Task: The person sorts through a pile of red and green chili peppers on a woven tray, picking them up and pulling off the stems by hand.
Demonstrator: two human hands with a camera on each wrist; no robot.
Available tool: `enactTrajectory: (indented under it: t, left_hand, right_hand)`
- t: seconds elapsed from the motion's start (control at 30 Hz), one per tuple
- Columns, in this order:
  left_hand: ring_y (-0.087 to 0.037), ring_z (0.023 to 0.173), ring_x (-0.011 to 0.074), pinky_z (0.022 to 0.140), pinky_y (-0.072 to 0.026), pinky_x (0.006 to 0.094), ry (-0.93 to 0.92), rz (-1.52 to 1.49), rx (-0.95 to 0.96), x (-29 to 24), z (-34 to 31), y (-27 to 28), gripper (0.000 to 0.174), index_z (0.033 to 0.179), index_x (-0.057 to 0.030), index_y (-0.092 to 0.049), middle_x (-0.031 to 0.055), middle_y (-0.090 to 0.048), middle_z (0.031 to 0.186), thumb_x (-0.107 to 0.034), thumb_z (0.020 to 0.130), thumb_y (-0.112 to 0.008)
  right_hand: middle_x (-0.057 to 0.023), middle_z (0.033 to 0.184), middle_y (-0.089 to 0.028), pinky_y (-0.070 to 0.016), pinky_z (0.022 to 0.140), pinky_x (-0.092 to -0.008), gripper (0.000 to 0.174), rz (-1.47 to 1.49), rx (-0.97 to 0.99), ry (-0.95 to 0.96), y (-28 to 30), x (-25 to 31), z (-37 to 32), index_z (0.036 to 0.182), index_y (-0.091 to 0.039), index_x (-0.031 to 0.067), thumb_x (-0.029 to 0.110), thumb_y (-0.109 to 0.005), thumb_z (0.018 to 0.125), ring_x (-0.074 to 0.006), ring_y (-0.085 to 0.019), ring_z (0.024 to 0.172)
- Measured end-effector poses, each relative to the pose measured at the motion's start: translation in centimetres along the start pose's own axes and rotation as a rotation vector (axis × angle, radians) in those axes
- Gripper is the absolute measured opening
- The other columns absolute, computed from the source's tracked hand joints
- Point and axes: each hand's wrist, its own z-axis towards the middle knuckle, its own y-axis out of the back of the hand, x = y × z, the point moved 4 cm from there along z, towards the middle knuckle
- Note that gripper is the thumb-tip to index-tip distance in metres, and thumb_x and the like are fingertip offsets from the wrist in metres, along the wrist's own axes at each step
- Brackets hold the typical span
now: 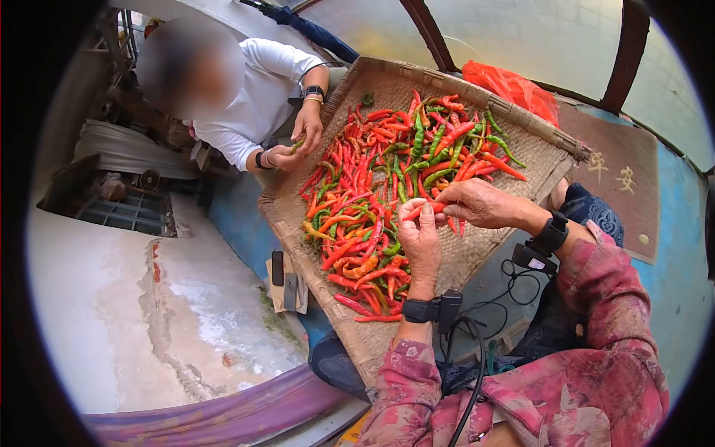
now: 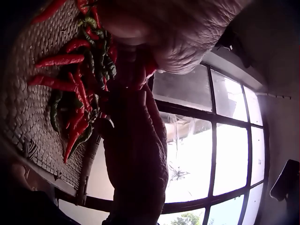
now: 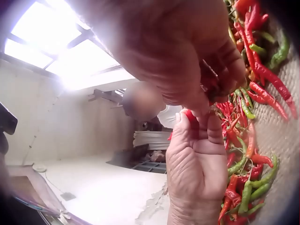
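Note:
A red chili pepper [image 1: 430, 209] is held between both hands above the near side of a woven tray [image 1: 463, 270]. My left hand [image 1: 421, 242] grips its body between thumb and fingers. At the other end, the fingers of my right hand [image 1: 480, 203] pinch the pepper, and the stem end is hidden behind them. In the right wrist view a bit of the red pepper [image 3: 189, 115] shows at the left thumb. Beneath and beyond the hands lies a heap of red, orange and green chili peppers [image 1: 365, 160].
Across the tray sits another person [image 1: 272, 89] in a white top, holding a small greenish pepper [image 1: 297, 145]. A red plastic bag [image 1: 510, 89] lies behind the tray's far right rim. A dark phone [image 1: 278, 268] rests by the left edge. Black cables [image 1: 482, 335] hang near my wrists.

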Motion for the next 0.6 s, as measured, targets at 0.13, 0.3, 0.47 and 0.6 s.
enactTrajectory:
  t: [0.13, 0.3, 0.47, 0.6]
  left_hand:
    - [-0.059, 0.067, 0.0101, 0.063, -0.0519, 0.0239, 0.048, -0.201, -0.073, 0.5, 0.3, 0.5, 0.015, 0.099, -0.0033, -0.048, 0.0058, -0.060, 0.082, -0.016, 0.093, -0.050]
    - [-0.057, 0.068, 0.0100, 0.064, -0.0520, 0.0239, 0.122, -0.308, -0.058, 1.4, 0.4, 0.0, 0.017, 0.101, -0.0033, -0.050, 0.0053, -0.060, 0.084, -0.018, 0.093, -0.052]
    - [-0.053, 0.068, 0.0083, 0.063, -0.0469, 0.0234, 0.080, -0.244, -0.095, 0.5, 0.6, 0.4, 0.022, 0.096, -0.0035, -0.056, 0.0042, -0.061, 0.085, -0.024, 0.094, -0.049]
    - [-0.055, 0.071, 0.0122, 0.066, -0.0479, 0.0245, -0.013, -0.551, -0.286, -1.2, 1.5, 4.8, 0.032, 0.093, -0.0013, -0.055, 0.0066, -0.061, 0.085, -0.032, 0.093, -0.050]
  right_hand:
    - [-0.0184, 0.078, -0.060, -0.0454, 0.064, -0.0409, 0.021, 0.001, -0.043, 0.049, 0.2, 0.9, -0.2, 0.098, -0.057, -0.0005, 0.015, -0.057, 0.084, -0.0350, -0.060, 0.074]
    - [-0.0180, 0.067, -0.057, -0.0443, 0.057, -0.0408, 0.015, -0.183, -0.090, -0.078, 0.3, 0.0, 0.0, 0.083, -0.052, 0.0004, 0.014, -0.058, 0.082, -0.0357, -0.059, 0.067]
    - [-0.0169, 0.069, -0.058, -0.0447, 0.057, -0.0385, 0.010, 0.008, -0.169, 0.019, 0.9, 0.0, -0.1, 0.080, -0.056, -0.0004, 0.007, -0.062, 0.076, -0.0326, -0.059, 0.066]
    - [-0.0146, 0.071, -0.060, -0.0471, 0.060, -0.0345, 0.007, 0.076, -0.274, 0.030, 1.3, -0.1, -0.3, 0.082, -0.059, 0.0000, 0.003, -0.058, 0.076, -0.0261, -0.061, 0.067]
